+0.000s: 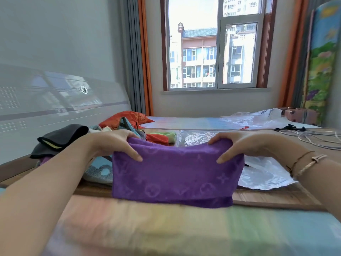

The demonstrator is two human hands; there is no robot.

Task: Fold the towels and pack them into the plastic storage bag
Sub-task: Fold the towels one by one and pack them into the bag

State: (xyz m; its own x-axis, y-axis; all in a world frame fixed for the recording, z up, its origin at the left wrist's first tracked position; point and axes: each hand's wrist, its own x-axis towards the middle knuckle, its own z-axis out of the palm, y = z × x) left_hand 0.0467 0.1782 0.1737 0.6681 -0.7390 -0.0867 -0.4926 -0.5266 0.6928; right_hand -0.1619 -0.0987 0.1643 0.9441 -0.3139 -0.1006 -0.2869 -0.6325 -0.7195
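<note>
A purple patterned towel (175,174) hangs folded in front of me, its lower edge resting on the bed's pastel striped sheet. My left hand (118,143) grips its top left corner, thumb on the near face. My right hand (238,145) grips the top right corner the same way. Behind the towel lies a clear plastic storage bag (195,137), flat on the bed. A pile of unfolded towels (129,126), orange, green and grey, sits behind my left hand. A dark grey folded towel (60,137) lies at the left.
A light blue patterned cloth (99,170) lies under my left forearm. A crumpled white plastic bag (265,174) sits right of the towel, another plastic sheet (258,117) farther back. White cables (317,137) trail at the right. The headboard (55,100) stands left, a window behind.
</note>
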